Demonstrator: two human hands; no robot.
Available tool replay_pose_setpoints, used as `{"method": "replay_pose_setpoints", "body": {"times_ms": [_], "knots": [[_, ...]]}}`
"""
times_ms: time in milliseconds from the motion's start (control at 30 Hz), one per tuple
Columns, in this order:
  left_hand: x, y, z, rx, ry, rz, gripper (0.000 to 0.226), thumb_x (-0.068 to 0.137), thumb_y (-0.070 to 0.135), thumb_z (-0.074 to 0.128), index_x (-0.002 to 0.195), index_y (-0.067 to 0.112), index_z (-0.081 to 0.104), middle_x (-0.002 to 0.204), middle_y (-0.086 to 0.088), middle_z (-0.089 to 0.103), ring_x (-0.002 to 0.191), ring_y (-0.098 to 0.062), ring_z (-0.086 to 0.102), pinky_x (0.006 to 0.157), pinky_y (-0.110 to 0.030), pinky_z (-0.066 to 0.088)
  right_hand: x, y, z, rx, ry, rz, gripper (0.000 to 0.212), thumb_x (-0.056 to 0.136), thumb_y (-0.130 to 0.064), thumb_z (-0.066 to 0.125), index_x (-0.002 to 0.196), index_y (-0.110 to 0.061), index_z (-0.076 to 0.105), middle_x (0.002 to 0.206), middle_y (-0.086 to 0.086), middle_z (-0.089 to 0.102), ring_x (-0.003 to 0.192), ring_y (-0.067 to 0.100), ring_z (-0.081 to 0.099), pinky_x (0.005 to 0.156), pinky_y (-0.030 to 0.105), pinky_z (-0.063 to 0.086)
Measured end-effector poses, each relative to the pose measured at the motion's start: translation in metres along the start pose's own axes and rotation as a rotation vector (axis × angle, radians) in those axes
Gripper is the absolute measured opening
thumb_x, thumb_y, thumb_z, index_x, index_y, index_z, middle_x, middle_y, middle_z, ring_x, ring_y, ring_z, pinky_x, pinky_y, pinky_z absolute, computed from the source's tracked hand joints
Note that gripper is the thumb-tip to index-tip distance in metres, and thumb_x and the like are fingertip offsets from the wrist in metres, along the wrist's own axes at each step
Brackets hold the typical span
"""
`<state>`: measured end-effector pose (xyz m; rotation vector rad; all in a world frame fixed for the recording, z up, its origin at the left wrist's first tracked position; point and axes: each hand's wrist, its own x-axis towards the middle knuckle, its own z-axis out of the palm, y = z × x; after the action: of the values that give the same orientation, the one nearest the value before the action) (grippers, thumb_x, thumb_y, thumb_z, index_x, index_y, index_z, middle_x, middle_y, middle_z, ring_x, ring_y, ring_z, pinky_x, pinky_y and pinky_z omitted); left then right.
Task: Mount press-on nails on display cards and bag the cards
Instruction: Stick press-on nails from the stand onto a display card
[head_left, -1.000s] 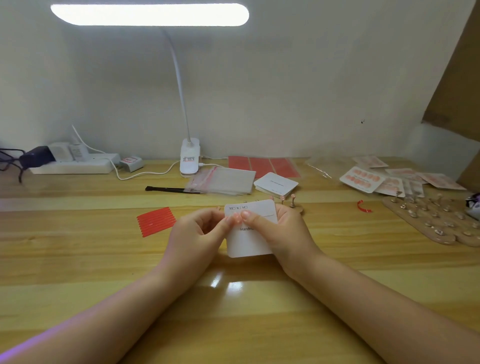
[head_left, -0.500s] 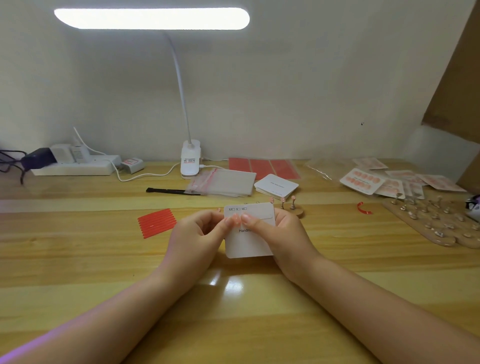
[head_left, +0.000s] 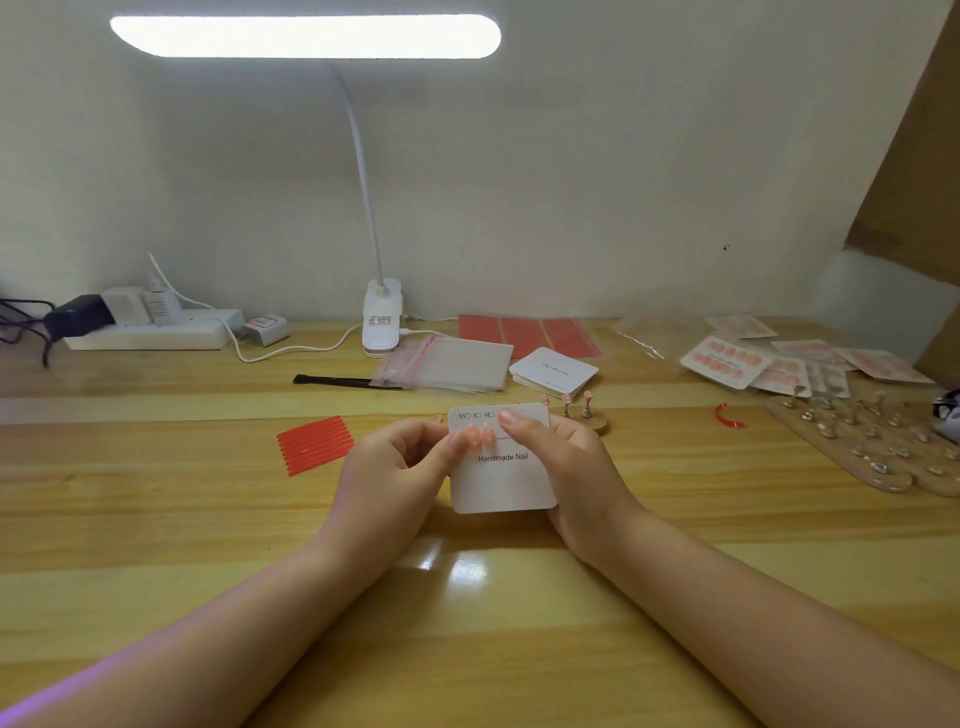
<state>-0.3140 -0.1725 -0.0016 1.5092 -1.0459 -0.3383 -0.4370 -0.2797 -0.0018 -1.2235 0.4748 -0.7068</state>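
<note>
Far left on the desk (head_left: 156, 519): power strip (head_left: 150, 332); nearer, red strips (head_left: 314, 444). Centre: left hand (head_left: 400, 470), fingers curled, pinching the left edge of the display card (head_left: 501, 467) bearing two pink nails (head_left: 479, 434); right hand (head_left: 566, 457) grips its right edge, thumb on top. Behind: lamp base (head_left: 382, 325), clear bags (head_left: 452, 364), card stack (head_left: 553, 370). Far right: finished cards (head_left: 724, 361), nail-stand board (head_left: 872, 441).

Bright overhead lamp bar (head_left: 305, 35) blown out, glare patch on glossy table (head_left: 457, 569), soft wide-angle edges
</note>
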Motion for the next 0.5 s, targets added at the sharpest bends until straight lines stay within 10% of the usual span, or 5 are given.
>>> {"method": "replay_pose_setpoints", "body": {"times_ms": [500], "knots": [[0.0, -0.0008, 0.0002, -0.009, 0.001, 0.005, 0.009, 0.088, 0.024, 0.067, 0.083, 0.02, 0.074, 0.079, 0.006, 0.074, 0.076, -0.012, 0.069, 0.069, -0.022, 0.052, 0.0024, 0.0058, -0.0026, -0.029, -0.001, -0.038, 0.026, 0.082, -0.019, 0.072, 0.101, -0.001, 0.07, 0.094, 0.015, 0.073, 0.085, 0.028, 0.071, 0.074, 0.04, 0.058]]}}
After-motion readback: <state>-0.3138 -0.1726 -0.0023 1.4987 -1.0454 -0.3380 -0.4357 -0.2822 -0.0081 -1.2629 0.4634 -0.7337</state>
